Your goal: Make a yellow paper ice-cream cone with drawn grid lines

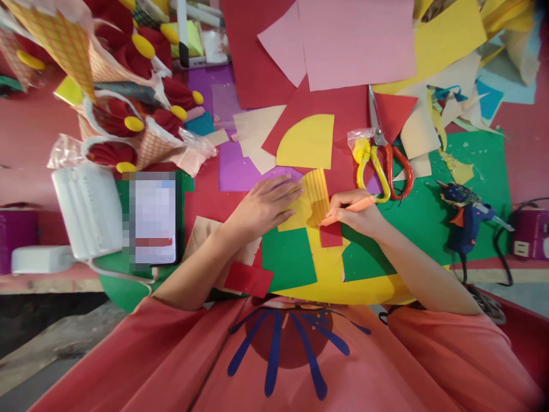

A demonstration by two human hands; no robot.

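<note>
My right hand (355,213) is closed around an orange marker (349,210), whose tip meets the lower right part of a yellow strip (316,191) striped with orange lines. My left hand (271,201) lies flat, fingers stretched, on yellow paper (291,220) at the strip's left side. Just above sits a yellow quarter-circle piece (309,140) on red paper. Scissors (378,137) with yellow and red handles lie beyond my right hand, a small plastic-wrapped yellow item beside them.
Left stand cone-shaped crafts (120,97) with red and yellow parts, a white device (88,212) and a phone (154,220) on a cable. At right lies a blue glue gun (465,220) with a cord. Pink sheets (358,43) and paper scraps (461,109) cover the far side.
</note>
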